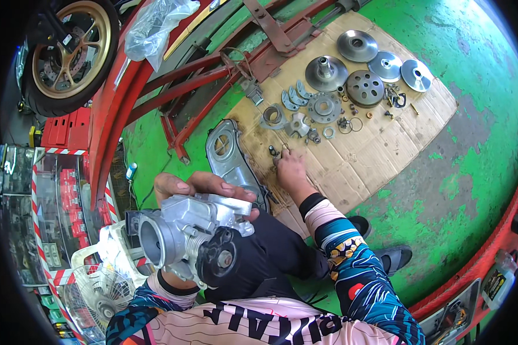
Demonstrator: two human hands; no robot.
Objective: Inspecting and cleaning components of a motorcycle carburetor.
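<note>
My left hand (213, 185) is wrapped around a silver throttle body (210, 211), lifted close to me, with its round bore facing left and a black round housing at its lower right. Beyond it, my right hand (292, 168) reaches down to the cardboard sheet (351, 172). Its fingers are closed together at a small dark part, too hidden to name. A silver crankcase cover (230, 152), long and oval, lies just left of that hand. Close to the fingertips sit a small dark metal piece (272, 150) and a lobed metal plate (297, 125).
Pulley discs (357, 46), a perforated clutch bell (365, 88), curved shoes (293, 99) and small hardware cover the cardboard's far side. A red steel lift frame (195, 80) stands at the back left, near a gold-rimmed wheel (69, 49). A fan (101, 293) is at lower left.
</note>
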